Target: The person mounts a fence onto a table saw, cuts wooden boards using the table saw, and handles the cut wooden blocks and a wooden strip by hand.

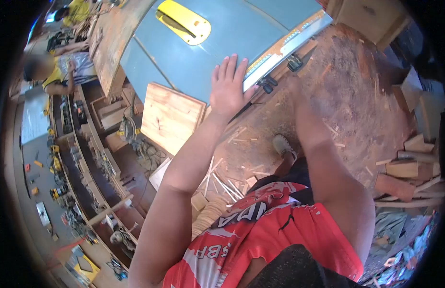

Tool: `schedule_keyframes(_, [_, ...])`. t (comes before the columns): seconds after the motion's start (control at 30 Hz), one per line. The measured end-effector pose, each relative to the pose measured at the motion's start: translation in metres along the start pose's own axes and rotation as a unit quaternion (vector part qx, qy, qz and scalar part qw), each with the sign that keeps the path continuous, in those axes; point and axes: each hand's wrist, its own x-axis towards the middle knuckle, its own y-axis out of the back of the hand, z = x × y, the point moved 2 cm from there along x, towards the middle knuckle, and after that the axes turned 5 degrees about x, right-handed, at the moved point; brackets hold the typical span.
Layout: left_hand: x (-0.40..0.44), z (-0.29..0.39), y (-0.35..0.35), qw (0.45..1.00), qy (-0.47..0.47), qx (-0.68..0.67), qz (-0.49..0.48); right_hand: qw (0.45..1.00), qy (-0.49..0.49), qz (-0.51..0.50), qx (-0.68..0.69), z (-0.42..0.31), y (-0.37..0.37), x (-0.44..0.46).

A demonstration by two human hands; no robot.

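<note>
My left hand (229, 85) lies palm down on the grey-blue top of a table saw (208, 62), near its front edge, fingers stretched out and holding nothing. The yellow insert plate (196, 29) with a dark slot is set in the top beyond my fingers. Along the front edge runs a metal rail (280, 53) with a yellow scale, and black knobs (268, 84) sit below it. My right hand (293, 84) hangs near these knobs, smeared by motion, so its fingers do not show clearly. A light wooden panel (167, 115) adjoins the saw top left of my left forearm.
Wood offcuts and thin strips (227, 185) litter the dusty floor. More wood blocks (404, 168) are piled at the right. Shelves (83, 168) with tools line the left side. A person in yellow (64, 77) is at a wooden bench at the upper left.
</note>
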Motion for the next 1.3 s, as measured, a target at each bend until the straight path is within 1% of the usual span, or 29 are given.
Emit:
schedule_keyframes(0.03, [0.000, 0.004, 0.001, 1.000, 0.009, 0.003, 0.004, 0.979, -0.138, -0.148, 0.016, -0.012, 0.022, -0.002])
schedule_keyframes(0.07, [-0.003, 0.007, 0.000, 1.000, 0.019, 0.004, 0.007, 0.981, -0.144, -0.131, 0.012, -0.029, 0.043, -0.011])
schedule_keyframes(0.1, [-0.003, -0.016, 0.011, 0.998, -0.001, 0.053, -0.017, 0.927, -0.272, -0.248, 0.071, -0.036, -0.026, -0.034])
schedule_keyframes(0.13, [-0.004, -0.007, 0.006, 0.999, 0.004, 0.032, -0.010, 0.861, -0.390, -0.318, 0.075, -0.048, -0.012, -0.055])
schedule_keyframes(0.2, [0.003, 0.004, 0.000, 1.000, 0.010, 0.016, 0.007, 0.902, -0.305, -0.261, 0.158, -0.092, -0.016, -0.109])
schedule_keyframes(0.27, [0.003, 0.003, -0.002, 1.000, 0.008, 0.013, 0.006, 0.923, -0.338, -0.131, 0.128, -0.082, -0.030, -0.086])
schedule_keyframes(0.3, [0.001, 0.003, -0.003, 1.000, 0.011, 0.012, 0.006, 0.922, -0.342, -0.124, 0.134, -0.067, -0.032, -0.072])
schedule_keyframes(0.33, [0.000, 0.004, -0.003, 1.000, 0.010, 0.027, -0.001, 0.967, -0.158, -0.112, 0.166, -0.063, -0.035, -0.046])
schedule_keyframes(0.37, [0.010, 0.001, -0.006, 1.000, 0.007, 0.029, 0.003, 0.977, 0.033, -0.097, 0.189, -0.065, -0.037, -0.026])
schedule_keyframes(0.4, [0.010, 0.000, -0.008, 1.000, 0.008, 0.028, 0.007, 0.977, 0.023, -0.091, 0.190, -0.064, -0.028, -0.027])
schedule_keyframes(0.43, [0.001, 0.004, -0.006, 1.000, 0.008, 0.023, 0.004, 0.985, -0.002, -0.124, 0.119, -0.064, -0.013, -0.040])
schedule_keyframes(0.47, [-0.001, 0.005, -0.006, 1.000, 0.005, 0.022, 0.005, 0.987, -0.003, -0.156, 0.047, -0.080, 0.001, -0.033])
schedule_keyframes(0.5, [0.007, 0.005, -0.006, 0.999, 0.002, 0.021, 0.024, 0.987, 0.015, -0.151, 0.044, -0.096, 0.005, -0.023])
schedule_keyframes(0.57, [0.000, 0.006, -0.002, 0.999, 0.002, 0.030, 0.012, 0.972, -0.088, -0.171, 0.137, -0.089, 0.001, -0.051])
schedule_keyframes(0.6, [0.000, 0.007, -0.002, 0.999, 0.002, 0.030, 0.011, 0.956, -0.124, -0.162, 0.212, -0.093, -0.001, -0.068])
schedule_keyframes(0.63, [0.001, 0.007, -0.003, 0.999, 0.004, 0.034, 0.008, 0.955, -0.125, -0.161, 0.213, -0.099, -0.006, -0.084])
schedule_keyframes(0.67, [0.001, 0.007, -0.002, 0.999, 0.004, 0.040, 0.005, 0.967, -0.011, -0.145, 0.208, -0.109, -0.011, -0.098])
schedule_keyframes(0.7, [0.001, 0.007, -0.003, 0.999, 0.001, 0.041, 0.004, 0.966, 0.105, -0.126, 0.199, -0.119, -0.013, -0.110])
schedule_keyframes(0.77, [0.002, 0.007, -0.003, 0.999, -0.007, 0.041, 0.016, 0.963, 0.100, -0.140, 0.208, -0.135, -0.010, -0.130])
schedule_keyframes(0.83, [0.002, 0.009, -0.002, 0.999, -0.007, 0.046, 0.007, 0.958, 0.090, -0.156, 0.221, -0.135, -0.016, -0.142])
schedule_keyframes(0.9, [0.002, 0.008, -0.001, 0.998, 0.004, 0.056, 0.001, 0.968, 0.148, -0.108, 0.174, -0.139, -0.026, -0.148])
schedule_keyframes(0.93, [0.002, 0.008, -0.001, 0.999, 0.002, 0.052, 0.000, 0.958, 0.168, -0.151, 0.178, -0.143, -0.035, -0.146])
schedule_keyframes(0.97, [0.005, 0.008, -0.002, 0.999, 0.000, 0.050, 0.002, 0.968, 0.224, -0.098, -0.059, -0.142, -0.037, -0.153])
schedule_keyframes(1.03, [0.007, 0.008, 0.000, 0.999, -0.004, 0.046, -0.023, 0.970, 0.195, -0.080, -0.123, -0.141, -0.048, -0.152])
schedule_keyframes(1.1, [0.009, 0.007, 0.001, 0.996, -0.018, 0.069, -0.057, 0.963, 0.169, -0.098, -0.184, -0.138, -0.052, -0.151])
schedule_keyframes(1.13, [0.009, 0.005, 0.002, 0.994, -0.026, 0.070, -0.079, 0.958, 0.195, -0.076, -0.195, -0.140, -0.054, -0.151])
schedule_keyframes(1.17, [0.008, -0.002, 0.006, 0.994, -0.025, 0.075, -0.080, 0.958, 0.214, -0.061, -0.180, -0.139, -0.055, -0.151])
schedule_keyframes(1.27, [0.012, -0.011, 0.007, 0.981, -0.147, 0.022, -0.124, 0.958, 0.214, -0.033, -0.186, -0.136, -0.056, -0.158])
schedule_keyframes(1.3, [0.017, -0.016, 0.008, 0.980, -0.157, 0.025, -0.121, 0.959, 0.206, -0.020, -0.193, -0.139, -0.058, -0.159])
